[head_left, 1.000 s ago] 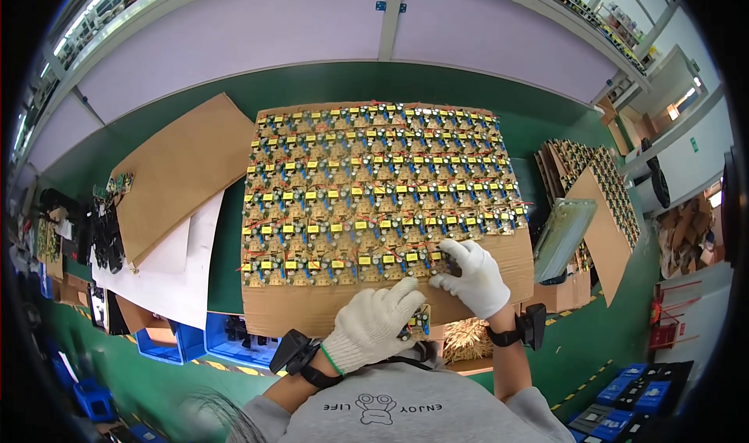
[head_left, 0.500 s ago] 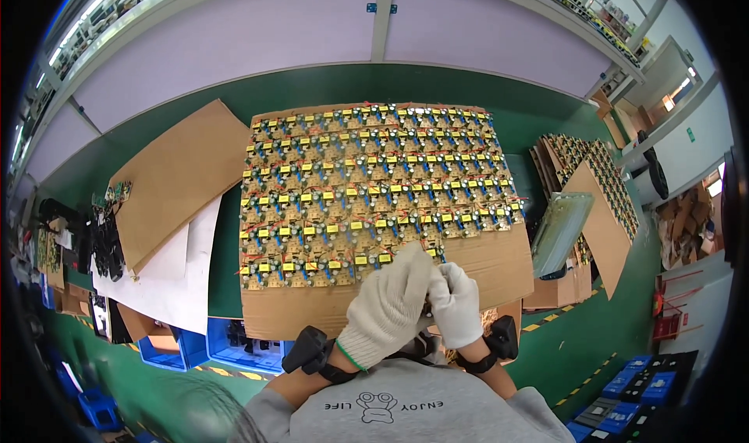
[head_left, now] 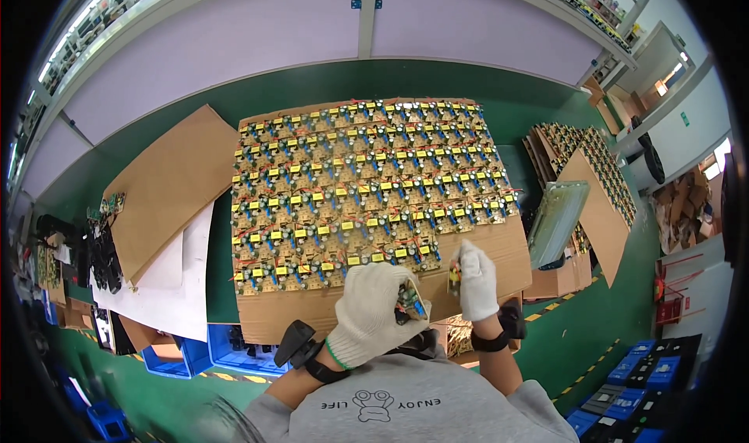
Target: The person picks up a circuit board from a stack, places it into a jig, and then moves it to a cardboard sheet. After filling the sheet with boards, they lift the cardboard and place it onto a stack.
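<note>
In the head view, the left hand (head_left: 374, 314), at six o'clock, curls around a circuit board (head_left: 409, 301) crowded with blue, green and dark parts. The right hand (head_left: 477, 283), at four o'clock, pinches a second, tan-edged board (head_left: 455, 277) above the cardboard sheet (head_left: 499, 256). Earlier the hands met; now they are apart.

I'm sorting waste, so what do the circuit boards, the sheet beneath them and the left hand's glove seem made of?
Circuit boards: tan, fairly matt bases, perhaps a resin laminate; the exact kind can't be told.
Sheet: probably cardboard, judging by its dull brown surface.
Left hand's glove: knitted fabric, off-white and matt, with visible ribbing; fibre uncertain.
</note>
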A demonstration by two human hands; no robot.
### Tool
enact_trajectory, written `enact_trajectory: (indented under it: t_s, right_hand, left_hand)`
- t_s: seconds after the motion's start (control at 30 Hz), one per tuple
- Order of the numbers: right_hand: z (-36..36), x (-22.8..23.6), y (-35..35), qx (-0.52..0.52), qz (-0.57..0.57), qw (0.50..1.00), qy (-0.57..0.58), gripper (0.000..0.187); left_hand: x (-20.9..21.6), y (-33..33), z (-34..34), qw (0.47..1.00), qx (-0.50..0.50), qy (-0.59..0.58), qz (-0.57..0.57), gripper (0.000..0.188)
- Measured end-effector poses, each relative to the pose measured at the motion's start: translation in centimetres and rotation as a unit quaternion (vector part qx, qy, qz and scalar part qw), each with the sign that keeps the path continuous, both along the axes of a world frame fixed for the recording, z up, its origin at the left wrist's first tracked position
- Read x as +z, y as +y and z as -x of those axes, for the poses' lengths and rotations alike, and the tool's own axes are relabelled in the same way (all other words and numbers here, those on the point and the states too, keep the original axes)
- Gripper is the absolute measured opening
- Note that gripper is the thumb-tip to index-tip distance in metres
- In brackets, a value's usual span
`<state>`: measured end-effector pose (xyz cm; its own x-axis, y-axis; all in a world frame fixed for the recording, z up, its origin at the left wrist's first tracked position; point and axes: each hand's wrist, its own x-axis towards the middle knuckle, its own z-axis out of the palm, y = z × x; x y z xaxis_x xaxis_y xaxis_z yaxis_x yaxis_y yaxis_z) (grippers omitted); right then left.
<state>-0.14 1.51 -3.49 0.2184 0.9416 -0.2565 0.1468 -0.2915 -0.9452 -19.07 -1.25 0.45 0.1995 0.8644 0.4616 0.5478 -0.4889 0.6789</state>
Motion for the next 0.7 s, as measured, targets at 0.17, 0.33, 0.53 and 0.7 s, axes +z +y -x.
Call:
enact_trajectory:
  t_s: [0.17,0.33,0.53,0.7]
  right_hand:
    - [-1.5,0.7,1.2,0.06,-0.185,0.83,-0.523,0.043]
    - [-4.0,2.5,0.1,0.153,-0.054,0.926,-0.341,0.066]
    - [-3.8,1.5,1.6,0.241,-0.116,0.882,-0.387,0.06]
    - [-2.9,2.3,2.3,0.252,-0.179,0.864,-0.398,0.056]
  left_hand:
    - [-1.1,0.1,0.0,0.996,-0.051,-0.004,0.078,0.045]
    - [-0.2,0.2,0.4,0.973,-0.027,0.108,0.203,0.06]
    - [-1.0,-0.2,-0.3,0.985,-0.003,0.057,0.164,0.071]
    - [-2.2,-0.2,-0.4,0.988,-0.031,0.06,0.139,0.068]
